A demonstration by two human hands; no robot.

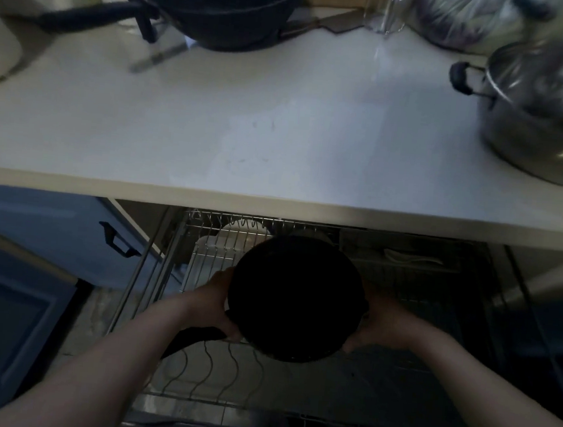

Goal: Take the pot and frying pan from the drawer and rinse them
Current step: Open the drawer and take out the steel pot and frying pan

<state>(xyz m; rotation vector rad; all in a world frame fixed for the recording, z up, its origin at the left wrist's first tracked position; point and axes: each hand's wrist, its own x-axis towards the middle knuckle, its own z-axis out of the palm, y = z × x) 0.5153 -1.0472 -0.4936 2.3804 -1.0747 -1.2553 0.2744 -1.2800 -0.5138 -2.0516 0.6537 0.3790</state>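
A round black frying pan hovers over the pulled-out wire drawer below the counter. My left hand grips its left rim where the dark handle runs out toward the lower left. My right hand holds the right rim. A steel pot with a black side handle stands on the white counter at the far right, partly cut off by the frame edge.
A dark wok sits on a stand at the counter's back left, with a knife and a glass behind. White dishes lie deep in the drawer rack. A blue cabinet door stands at left.
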